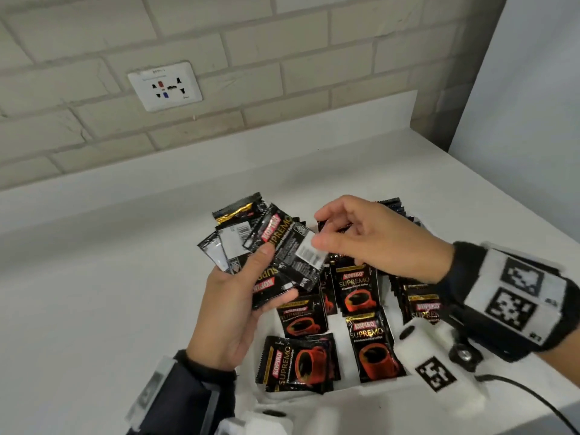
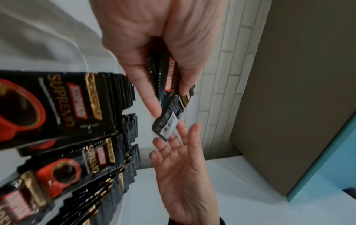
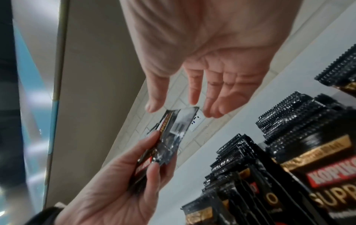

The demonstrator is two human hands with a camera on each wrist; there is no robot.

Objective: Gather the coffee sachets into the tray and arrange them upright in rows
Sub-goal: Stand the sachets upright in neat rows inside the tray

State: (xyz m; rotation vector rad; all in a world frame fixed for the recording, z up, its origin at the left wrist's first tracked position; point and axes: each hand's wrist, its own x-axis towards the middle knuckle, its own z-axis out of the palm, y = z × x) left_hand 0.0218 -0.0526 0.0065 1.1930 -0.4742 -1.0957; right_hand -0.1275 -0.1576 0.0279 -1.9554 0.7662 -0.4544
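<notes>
My left hand (image 1: 248,277) grips a fanned bunch of black Kopiko sachets (image 1: 276,243), held up over the tray's left side. My right hand (image 1: 326,233) reaches in from the right. Its thumb and fingers are spread around the barcode corner of the sachet that sticks out most (image 2: 169,121). In the right wrist view that hand (image 3: 179,103) stands apart around the sachet's top edge (image 3: 181,112), not pinching it. The white tray (image 1: 357,389) holds several rows of sachets (image 1: 356,290); most stand upright, and the front-left one (image 1: 298,362) lies turned sideways.
The tray sits on a white counter (image 1: 94,293) against a brick wall with a socket plate (image 1: 164,86). A white panel (image 1: 533,89) closes the right side. A black cable (image 1: 533,400) runs off my right wrist at the lower right.
</notes>
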